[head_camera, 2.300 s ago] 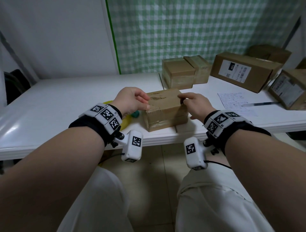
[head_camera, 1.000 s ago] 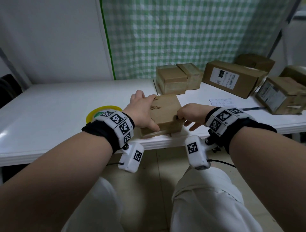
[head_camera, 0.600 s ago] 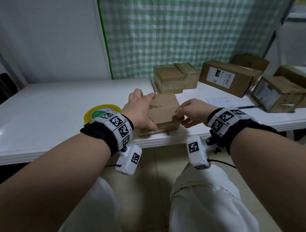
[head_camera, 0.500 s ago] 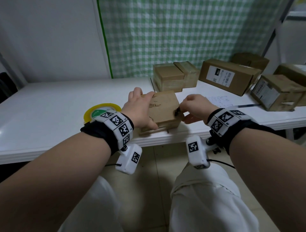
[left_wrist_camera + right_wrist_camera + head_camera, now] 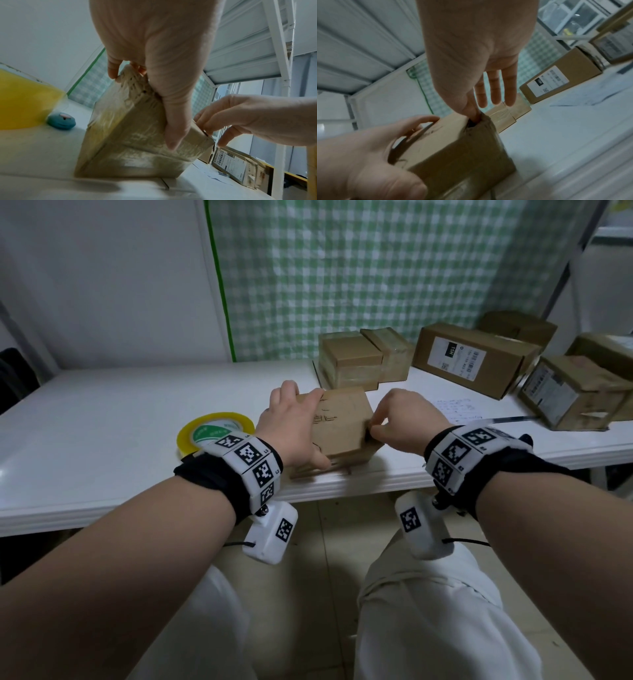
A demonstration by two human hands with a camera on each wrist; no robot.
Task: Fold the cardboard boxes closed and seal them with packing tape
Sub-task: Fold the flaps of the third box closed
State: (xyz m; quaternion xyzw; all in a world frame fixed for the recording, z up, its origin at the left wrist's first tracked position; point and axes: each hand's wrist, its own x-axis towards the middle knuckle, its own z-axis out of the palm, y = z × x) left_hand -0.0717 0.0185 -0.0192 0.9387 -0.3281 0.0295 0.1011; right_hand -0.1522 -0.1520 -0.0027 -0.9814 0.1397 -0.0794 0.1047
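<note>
A small brown cardboard box (image 5: 342, 426) stands tilted at the front edge of the white table (image 5: 102, 422). My left hand (image 5: 305, 428) grips its left side, fingers over the far top edge and thumb (image 5: 173, 135) down the near face. My right hand (image 5: 378, 429) pinches the box's upper right corner. In the right wrist view, thumb and forefinger (image 5: 473, 115) meet at a dark gap in the box (image 5: 462, 148) while the other fingers stay straight. A yellow roll of packing tape (image 5: 215, 433) lies flat to the left of the box, untouched.
Two taped boxes (image 5: 352, 364) stand behind the held one. Farther right are a long labelled box (image 5: 472, 354) and a worn box (image 5: 575, 392). A written sheet (image 5: 459, 409) with a pen lies at the right. A small blue round object (image 5: 60, 121) sits by the tape.
The box has tipped up from lying flat. My left hand moved from its side onto the top and wrapped round it. My right hand's pinch rose to the upper right corner.
</note>
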